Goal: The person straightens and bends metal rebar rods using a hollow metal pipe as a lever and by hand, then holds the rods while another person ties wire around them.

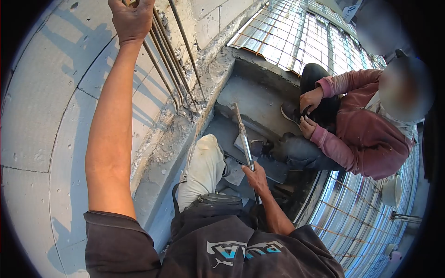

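Note:
My left hand (133,21) is raised at the top, its fingers wrapped around the upper part of upright steel rebar (168,62). Several of these rods rise from rough broken concrete beside the block wall. How many of them the hand grips is hidden. Lower down, my right hand (256,180) is closed around a long metal bar (245,144). The bar has a shiny, tube-like middle and a narrower, dirty far end with a small bend. That end points away from me, over the recessed concrete step.
A pale block wall (32,125) stands on the left. A concrete step (255,90) lies ahead. To the right sits a co-worker (366,125), both hands near a shoe. Corrugated metal sheets with rebar mesh (282,34) extend beyond, and a white bucket (392,191) is at right.

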The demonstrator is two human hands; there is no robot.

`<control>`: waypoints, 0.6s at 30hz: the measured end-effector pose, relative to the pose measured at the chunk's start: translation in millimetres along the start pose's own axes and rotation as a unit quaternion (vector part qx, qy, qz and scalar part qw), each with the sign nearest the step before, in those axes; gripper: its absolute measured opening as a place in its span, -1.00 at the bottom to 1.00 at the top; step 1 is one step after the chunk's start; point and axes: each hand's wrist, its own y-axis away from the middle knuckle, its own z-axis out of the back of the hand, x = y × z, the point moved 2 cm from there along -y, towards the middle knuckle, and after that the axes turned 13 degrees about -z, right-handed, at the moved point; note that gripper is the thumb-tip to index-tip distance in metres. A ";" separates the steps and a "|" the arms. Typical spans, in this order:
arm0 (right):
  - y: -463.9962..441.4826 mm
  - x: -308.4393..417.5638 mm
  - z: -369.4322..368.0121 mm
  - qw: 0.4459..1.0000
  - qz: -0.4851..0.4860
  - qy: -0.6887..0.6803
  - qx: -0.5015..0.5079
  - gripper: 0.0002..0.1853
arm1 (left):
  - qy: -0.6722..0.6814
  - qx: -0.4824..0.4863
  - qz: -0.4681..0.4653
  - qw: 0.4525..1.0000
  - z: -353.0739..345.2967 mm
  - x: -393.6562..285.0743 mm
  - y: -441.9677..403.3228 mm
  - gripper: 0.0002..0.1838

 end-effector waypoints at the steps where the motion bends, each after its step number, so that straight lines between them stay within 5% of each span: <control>1: -6.9 0.0 1.2 1.000 -0.020 0.011 0.005 -0.69 | 0.009 -0.007 0.010 1.000 -1.1 -1.9 -0.3 -0.76; 7: -56.1 25.0 11.5 0.995 -0.023 0.091 0.033 -0.61 | 0.082 -0.035 -0.025 0.996 -0.9 23.0 5.1 -0.70; 10: -81.2 74.0 14.3 0.989 -0.043 0.128 0.055 -0.48 | 0.003 0.089 0.014 0.996 21.9 29.8 2.9 -0.50; 13: -130.1 106.1 10.0 0.986 -0.026 0.144 0.075 -0.46 | -0.002 0.084 0.007 0.996 12.3 11.2 4.7 -0.68; 18: -198.5 174.2 12.9 0.978 -0.037 0.165 0.122 -0.50 | -0.051 0.023 0.129 0.990 1.1 -10.7 6.6 -0.46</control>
